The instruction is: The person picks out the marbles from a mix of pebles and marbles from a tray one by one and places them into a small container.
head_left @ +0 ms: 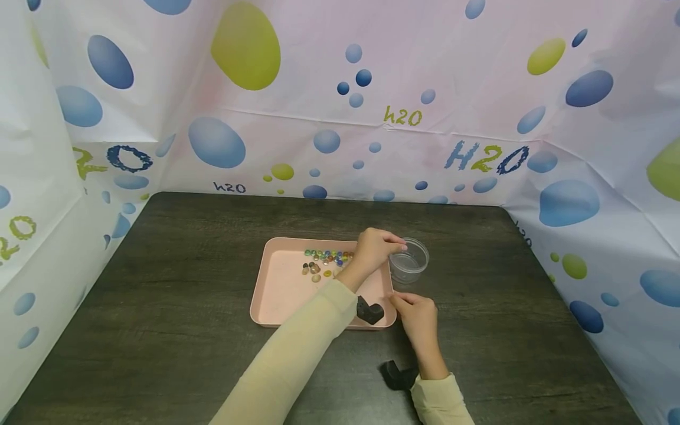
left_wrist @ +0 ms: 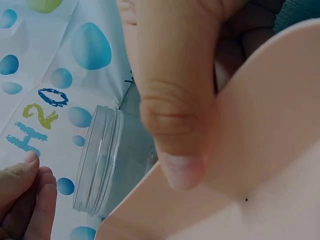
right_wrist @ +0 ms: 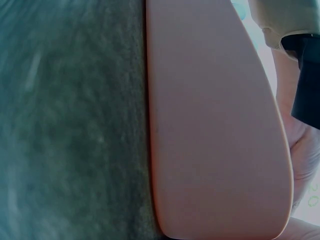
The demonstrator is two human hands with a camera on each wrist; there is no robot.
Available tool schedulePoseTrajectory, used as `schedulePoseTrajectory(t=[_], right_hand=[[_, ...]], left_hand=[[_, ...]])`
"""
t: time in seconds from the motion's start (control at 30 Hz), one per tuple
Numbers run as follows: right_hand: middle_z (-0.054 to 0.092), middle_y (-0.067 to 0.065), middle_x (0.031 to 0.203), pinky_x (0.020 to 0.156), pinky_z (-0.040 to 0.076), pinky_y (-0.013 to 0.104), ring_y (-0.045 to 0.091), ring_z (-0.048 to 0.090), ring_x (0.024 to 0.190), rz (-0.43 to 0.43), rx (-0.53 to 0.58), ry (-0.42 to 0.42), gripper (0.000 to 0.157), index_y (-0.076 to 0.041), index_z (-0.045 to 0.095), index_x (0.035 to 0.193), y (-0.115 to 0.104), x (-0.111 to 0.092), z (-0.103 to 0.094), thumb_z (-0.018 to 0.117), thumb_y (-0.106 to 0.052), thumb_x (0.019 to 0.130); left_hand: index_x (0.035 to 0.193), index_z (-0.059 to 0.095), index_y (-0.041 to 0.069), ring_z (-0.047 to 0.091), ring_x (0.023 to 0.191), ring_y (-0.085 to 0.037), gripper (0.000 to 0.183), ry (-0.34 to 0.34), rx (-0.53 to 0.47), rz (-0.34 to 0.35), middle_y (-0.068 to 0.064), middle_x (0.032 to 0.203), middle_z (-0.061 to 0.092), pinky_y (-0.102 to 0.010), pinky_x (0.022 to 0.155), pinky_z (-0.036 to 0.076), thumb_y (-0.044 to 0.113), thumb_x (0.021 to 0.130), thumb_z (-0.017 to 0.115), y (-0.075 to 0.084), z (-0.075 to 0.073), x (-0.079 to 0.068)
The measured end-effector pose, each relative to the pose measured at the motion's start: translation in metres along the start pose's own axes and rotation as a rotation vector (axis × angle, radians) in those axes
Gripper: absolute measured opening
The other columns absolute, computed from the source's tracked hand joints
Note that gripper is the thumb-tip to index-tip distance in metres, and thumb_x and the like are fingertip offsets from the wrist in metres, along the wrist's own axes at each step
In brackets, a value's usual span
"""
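Observation:
My left hand [head_left: 372, 249] reaches across the pink tray [head_left: 281, 295]. Its thumb and fingertips meet above the rim of a clear plastic jar [head_left: 409, 268]; I cannot tell whether something small is between them. With my right hand [head_left: 419, 316] I grip the near right edge of the tray. In the left wrist view, the right thumb [left_wrist: 172, 115] bends over the rim onto the inner wall. Glass marbles [head_left: 329, 255] line the far part of the tray, with several brownish stones [head_left: 310, 268] in front; my left forearm hides part of that area.
The jar stands just outside the tray's right side on a dark wood table [head_left: 159, 283]. A printed sheet [head_left: 319, 88] with drops rises behind and at both sides. A black wrist mount [head_left: 369, 311] under the left sleeve hangs over the tray; another [head_left: 397, 376] sits at the right wrist.

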State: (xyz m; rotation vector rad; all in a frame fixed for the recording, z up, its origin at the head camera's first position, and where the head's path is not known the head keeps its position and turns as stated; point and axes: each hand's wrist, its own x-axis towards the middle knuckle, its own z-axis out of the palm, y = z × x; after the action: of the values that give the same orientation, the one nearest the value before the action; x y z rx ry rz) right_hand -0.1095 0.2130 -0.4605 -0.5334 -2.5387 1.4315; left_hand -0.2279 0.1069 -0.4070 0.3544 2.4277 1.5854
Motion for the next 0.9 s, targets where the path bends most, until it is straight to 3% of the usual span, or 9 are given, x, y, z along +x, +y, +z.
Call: schedulePoseTrajectory(t=[0.1, 0.27, 0.4, 0.53, 0.77, 0.9], right_hand=[[0.077, 0.015, 0.083, 0.053, 0.046, 0.019, 0.004, 0.057, 0.061, 0.003, 0.004, -0.001, 0.019, 0.001, 0.08, 0.092, 0.0, 0.0, 0.0, 0.075, -0.016, 0.086], [0.077, 0.016, 0.085, 0.054, 0.047, 0.018, 0.003, 0.058, 0.061, 0.008, 0.007, 0.005, 0.019, 0.001, 0.08, 0.092, -0.001, 0.0, 0.0, 0.076, -0.016, 0.085], [0.077, 0.016, 0.084, 0.054, 0.046, 0.018, 0.003, 0.057, 0.06, 0.005, 0.003, 0.01, 0.018, 0.001, 0.08, 0.091, -0.002, 0.0, 0.0, 0.076, -0.015, 0.085], [0.077, 0.016, 0.085, 0.053, 0.046, 0.018, 0.002, 0.056, 0.06, 0.006, -0.003, 0.007, 0.019, 0.002, 0.08, 0.092, -0.003, -0.001, 0.0, 0.076, -0.016, 0.086], [0.077, 0.016, 0.084, 0.054, 0.046, 0.019, 0.003, 0.056, 0.06, 0.01, -0.012, 0.015, 0.02, 0.002, 0.08, 0.092, -0.004, -0.001, -0.001, 0.076, -0.017, 0.085], [0.077, 0.017, 0.086, 0.054, 0.046, 0.019, 0.005, 0.057, 0.062, 0.012, -0.018, 0.015, 0.02, 0.002, 0.08, 0.092, -0.004, -0.001, -0.001, 0.076, -0.017, 0.086]], left_hand=[[0.097, 0.082, 0.017, 0.042, 0.054, -0.01, 0.014, 0.002, -0.007, -0.001, -0.002, 0.091, 0.077, -0.019, 0.05, 0.036, 0.026, 0.089, 0.076, -0.001, -0.001, -0.001], [0.099, 0.081, 0.016, 0.06, 0.077, -0.011, 0.017, 0.006, -0.017, 0.019, -0.001, 0.101, 0.077, -0.02, 0.062, 0.045, 0.028, 0.089, 0.076, -0.005, -0.003, 0.0], [0.104, 0.08, 0.013, 0.065, 0.087, -0.012, 0.021, -0.001, -0.018, 0.035, -0.001, 0.106, 0.076, -0.021, 0.068, 0.049, 0.027, 0.09, 0.075, -0.007, -0.005, -0.001], [0.103, 0.08, 0.012, 0.066, 0.087, -0.015, 0.019, -0.004, -0.038, 0.03, -0.003, 0.105, 0.076, -0.021, 0.067, 0.049, 0.025, 0.09, 0.075, -0.008, -0.009, -0.003], [0.105, 0.08, 0.012, 0.069, 0.087, -0.034, 0.017, -0.004, -0.075, 0.019, -0.007, 0.105, 0.076, -0.026, 0.061, 0.053, 0.022, 0.093, 0.072, -0.017, -0.02, -0.005], [0.107, 0.079, 0.011, 0.066, 0.073, -0.027, 0.019, 0.015, -0.044, 0.008, -0.007, 0.107, 0.076, -0.022, 0.055, 0.047, 0.022, 0.094, 0.07, -0.022, -0.03, -0.008]])
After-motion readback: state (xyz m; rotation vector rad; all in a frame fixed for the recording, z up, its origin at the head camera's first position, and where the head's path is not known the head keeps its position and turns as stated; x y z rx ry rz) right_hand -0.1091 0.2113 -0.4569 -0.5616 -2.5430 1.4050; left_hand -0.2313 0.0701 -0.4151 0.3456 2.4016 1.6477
